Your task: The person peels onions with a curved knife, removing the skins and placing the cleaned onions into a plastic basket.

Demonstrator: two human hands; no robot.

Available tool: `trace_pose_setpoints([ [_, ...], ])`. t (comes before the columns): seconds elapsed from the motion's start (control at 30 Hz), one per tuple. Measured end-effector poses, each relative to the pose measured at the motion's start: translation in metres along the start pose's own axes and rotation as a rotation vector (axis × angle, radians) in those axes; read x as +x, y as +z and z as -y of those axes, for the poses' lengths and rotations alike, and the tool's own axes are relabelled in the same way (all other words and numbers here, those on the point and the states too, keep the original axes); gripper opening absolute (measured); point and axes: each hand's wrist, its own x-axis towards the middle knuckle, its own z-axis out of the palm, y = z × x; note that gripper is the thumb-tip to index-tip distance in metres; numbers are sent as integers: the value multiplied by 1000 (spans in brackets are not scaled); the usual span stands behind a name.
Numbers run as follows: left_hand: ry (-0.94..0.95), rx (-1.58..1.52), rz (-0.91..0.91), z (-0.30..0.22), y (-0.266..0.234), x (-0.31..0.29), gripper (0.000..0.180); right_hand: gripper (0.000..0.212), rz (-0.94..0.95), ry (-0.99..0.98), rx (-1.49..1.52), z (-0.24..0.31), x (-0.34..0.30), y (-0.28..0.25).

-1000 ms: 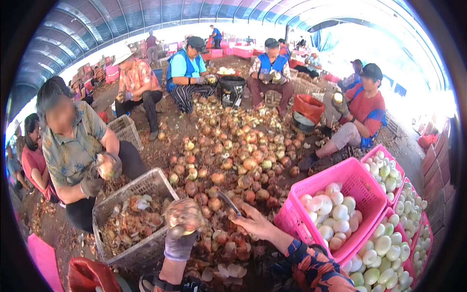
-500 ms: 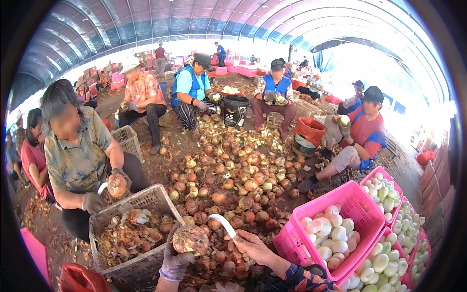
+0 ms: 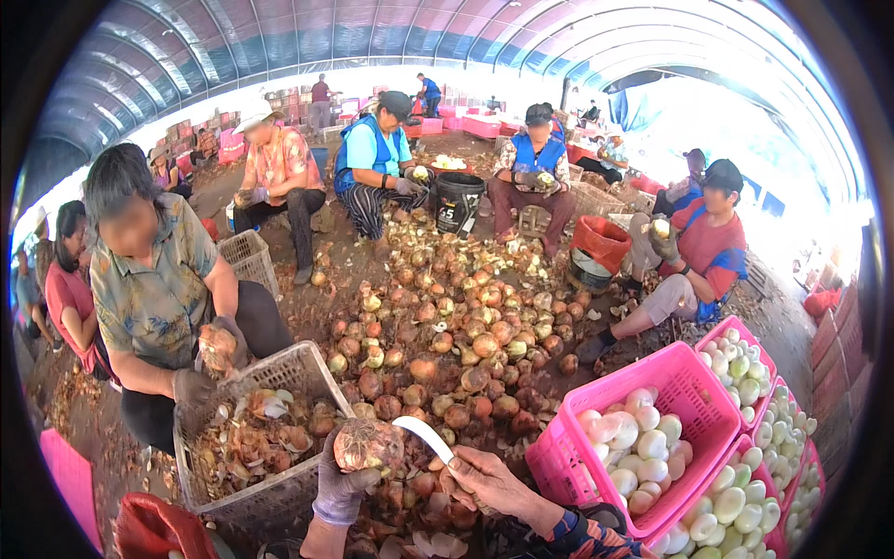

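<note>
My left hand [image 3: 341, 490], in a purplish-grey glove, is wrapped around the underside of an onion [image 3: 370, 444] with brown, papery skin. My bare right hand [image 3: 492, 483] grips a knife [image 3: 424, 436] whose pale, curved blade points left. The blade's tip is just beside the onion's upper right; whether they touch I cannot tell. The knife's handle is mostly hidden by my fingers. Beyond my hands spreads a heap of unpeeled onions [image 3: 484, 345] on the ground. Peeled white onions [image 3: 641, 443] sit at my right in a pink crate [image 3: 684, 391].
At my left stands a grey crate [image 3: 326, 382] of onion skins, with a person [image 3: 154, 289] holding an onion behind it. A red bag [image 3: 154, 531] lies lower left. More pink crates line the right. Several people sit around the heap, near a black bucket [image 3: 458, 203].
The onion in my left hand has risen slightly, and the knife's tip is closer to it. The view has shifted a little. The person at left has lowered their onion slightly.
</note>
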Motion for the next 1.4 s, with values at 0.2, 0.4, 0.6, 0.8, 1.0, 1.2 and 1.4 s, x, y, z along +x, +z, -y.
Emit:
trace_pose_setpoints([
  [0.2, 144, 221, 30, -15, 7, -5, 106, 24, -72, 64, -76, 2, 5, 20],
  [0.4, 159, 218, 65, -16, 26, 0, 112, 32, -101, 98, 47, 22, -12, 24],
  [0.6, 187, 333, 86, -14, 12, 6, 120, 36, -59, 66, 14, 19, -8, 27],
  [0.8, 241, 287, 140, -18, 31, -1, 126, 37, -66, 82, 6, 23, -13, 26],
  [1.0, 172, 404, 114, -26, 33, -7, 118, 36, 15, 165, 161, 24, -15, 30],
  [1.2, 494, 690, 42, -2, 44, -5, 111, 34, 27, 151, 375, 16, -17, 39],
  [1.4, 189, 678, 265, -29, 12, -9, 108, 31, 111, 228, 90, 9, -16, 37],
])
